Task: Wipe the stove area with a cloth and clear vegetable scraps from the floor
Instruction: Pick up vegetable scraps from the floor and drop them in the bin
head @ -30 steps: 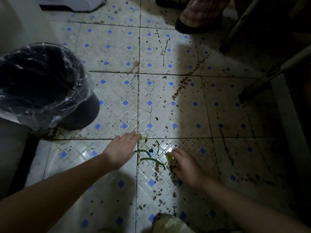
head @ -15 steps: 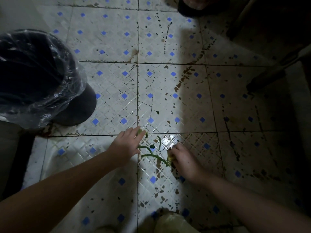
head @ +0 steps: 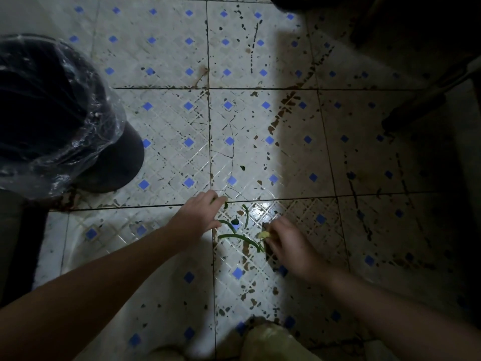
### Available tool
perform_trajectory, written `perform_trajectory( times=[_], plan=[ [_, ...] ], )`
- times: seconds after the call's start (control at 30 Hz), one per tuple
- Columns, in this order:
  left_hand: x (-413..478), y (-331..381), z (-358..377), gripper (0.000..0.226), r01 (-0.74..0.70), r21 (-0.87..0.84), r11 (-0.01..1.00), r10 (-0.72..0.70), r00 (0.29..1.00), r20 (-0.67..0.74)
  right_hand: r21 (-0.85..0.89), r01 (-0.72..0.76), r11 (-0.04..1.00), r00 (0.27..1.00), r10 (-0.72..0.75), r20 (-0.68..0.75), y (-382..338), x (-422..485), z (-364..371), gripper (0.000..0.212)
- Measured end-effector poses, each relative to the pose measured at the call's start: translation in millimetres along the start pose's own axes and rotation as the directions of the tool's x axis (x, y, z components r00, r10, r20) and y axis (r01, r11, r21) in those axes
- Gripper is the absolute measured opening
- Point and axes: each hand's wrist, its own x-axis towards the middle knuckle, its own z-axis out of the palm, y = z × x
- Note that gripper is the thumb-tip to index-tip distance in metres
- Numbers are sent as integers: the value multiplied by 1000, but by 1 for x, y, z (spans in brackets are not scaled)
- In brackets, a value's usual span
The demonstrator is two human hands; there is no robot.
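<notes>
White floor tiles (head: 166, 58) with small blue diamonds and a raised lattice pattern fill the view, chipped and spotted with brown marks, bright in the middle and dark toward the right. A person crouches over them, both bare arms reaching forward.

Thin green vegetable strips (head: 238, 237) lie curled on the tile between the two hands, well to the right of and nearer the person than a dark trash bin (head: 49, 118). A small dark green leaf bit (head: 235, 220) sits among the strips, and another tiny green fleck (head: 242, 167) lies on the next tile farther away.

Left hand (head: 200, 213) rests palm down beside the strips, fingers close together and pointing forward; its fingertips appear to touch a small green scrap at the tile seam, though the dim light makes the grip hard to judge. Right hand (head: 287, 242) is curled, fingers pinching a pale yellow scrap (head: 263, 235) just beside the end of the longest strip.

The bin, lined with a clear plastic bag (head: 86, 142), stands at the far left. Dark slanted legs (head: 426, 97) of some furniture cross the shadowed upper right.
</notes>
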Motion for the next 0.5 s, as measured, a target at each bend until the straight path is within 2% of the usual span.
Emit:
perform_trajectory(
  times=[0.13, 0.23, 0.4, 0.5],
  plan=[
    [4, 2, 6, 59, 18, -103, 994, -18, 1000, 4, 0, -17, 1000, 999, 17, 46, -5, 4, 9, 28],
    [4, 2, 10, 47, 68, -202, 977, -67, 998, 12, -39, -25, 999, 998, 27, 63, -10, 9, 10, 38],
    [5, -2, 15, 32, 82, -275, 958, -80, 997, 18, -144, 59, 988, 990, -40, 133, -22, 11, 11, 32],
    [4, -4, 20, 24, 64, -255, 965, -59, 998, 27, -169, 83, 982, 987, -58, 149, -27, 9, 16, 30]
  ],
)
